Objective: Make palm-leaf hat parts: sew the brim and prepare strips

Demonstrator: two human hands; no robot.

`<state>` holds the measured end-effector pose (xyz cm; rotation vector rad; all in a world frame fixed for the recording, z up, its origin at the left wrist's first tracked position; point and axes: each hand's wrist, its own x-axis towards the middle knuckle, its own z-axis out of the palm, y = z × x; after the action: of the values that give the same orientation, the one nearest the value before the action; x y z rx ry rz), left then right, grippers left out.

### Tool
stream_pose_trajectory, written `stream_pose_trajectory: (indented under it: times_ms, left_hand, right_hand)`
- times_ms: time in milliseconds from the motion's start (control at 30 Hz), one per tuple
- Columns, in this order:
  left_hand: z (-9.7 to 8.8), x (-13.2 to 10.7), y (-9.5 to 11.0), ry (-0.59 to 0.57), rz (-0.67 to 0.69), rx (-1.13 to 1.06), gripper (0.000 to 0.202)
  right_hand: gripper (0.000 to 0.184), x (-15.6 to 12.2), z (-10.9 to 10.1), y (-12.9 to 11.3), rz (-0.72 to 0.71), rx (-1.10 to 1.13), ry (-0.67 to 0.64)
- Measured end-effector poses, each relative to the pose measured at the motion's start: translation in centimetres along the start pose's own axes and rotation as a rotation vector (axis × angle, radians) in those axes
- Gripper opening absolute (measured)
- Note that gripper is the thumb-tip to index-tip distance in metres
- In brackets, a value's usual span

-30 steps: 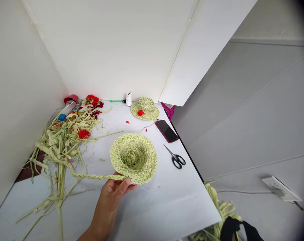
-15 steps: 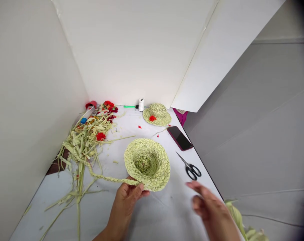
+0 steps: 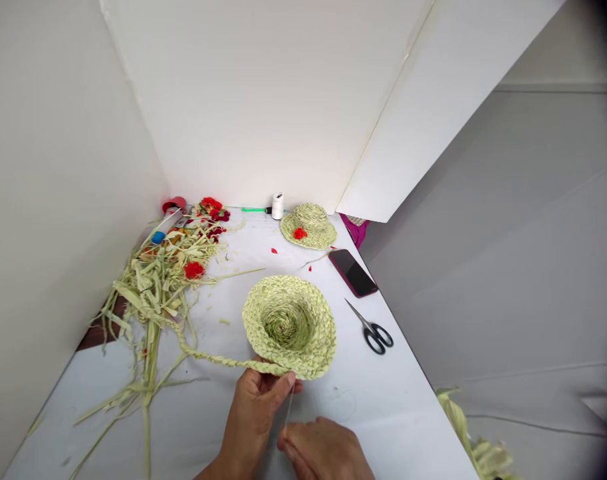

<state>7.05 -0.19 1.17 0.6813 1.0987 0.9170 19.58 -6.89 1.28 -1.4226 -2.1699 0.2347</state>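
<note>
Woven palm-leaf hat over the white tabletop, its brim and loose braid gripped by the closed left hand, the right hand narrowly pinching a thin strand; a hard tug could snap the strand or loosen the braid.

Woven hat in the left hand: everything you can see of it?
A small hat of coiled, pale-green braid, apparently palm leaf, tilted with its hollow crown open toward the camera, above a white table. A braid tail runs from the brim into loose leaf strips. The left hand grips the near brim; a thin pale strand drops from there toward the right hand.
</note>
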Motion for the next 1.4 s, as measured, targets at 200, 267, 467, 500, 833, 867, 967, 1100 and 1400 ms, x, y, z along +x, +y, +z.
stream_pose_trajectory:
  times_ms: [200,267,467,500,833,867,967,1100,1400]
  left_hand:
    - [0.0,0.2,0.0,-0.003,0.017,0.022,0.029]
    - [-0.1,0.1,0.5,-0.009,-0.008,0.033,0.03]
    - [-0.1,-1.0,2.1,0.005,-0.073,0.016,0.038]
    - [-0.1,-1.1,2.2,0.008,-0.062,-0.001,0.039]
    - [-1.3,-0.4,2.3,-0.028,-0.102,0.048,0.041]
    - [-1.3,-0.3,2.4,-0.035,-0.105,0.056,0.041]
    - [-1.2,-0.2,2.6,-0.031,-0.096,0.059,0.042]
    - [-0.9,0.0,2.6,-0.007,-0.107,0.056,0.043]
    - [-0.5,-0.2,2.6,-0.003,-0.106,0.019,0.039]
  right_hand:
    - [0.037,0.6,1.5,-0.6,-0.103,0.075,-0.016]
    - [0.028,-0.1,-0.1,0.6,-0.074,0.182,-0.082]
    - [0.037,-2.7,-10.6,8.6,0.695,0.239,0.101]
    - [0.04,-2.9,-11.9,9.8,0.819,0.242,0.149]
    - [0.025,3.1,-11.9,6.6,0.511,0.341,-0.358]
    - [0.02,4.1,-11.8,6.0,0.463,0.342,-0.404]
    - [0.019,6.5,-11.3,5.1,0.29,0.328,-0.427]
    - [0.02,8.4,-10.1,5.4,0.06,0.199,-0.375]
    - [0.028,10.0,-9.4,5.7,-0.119,0.028,-0.488]
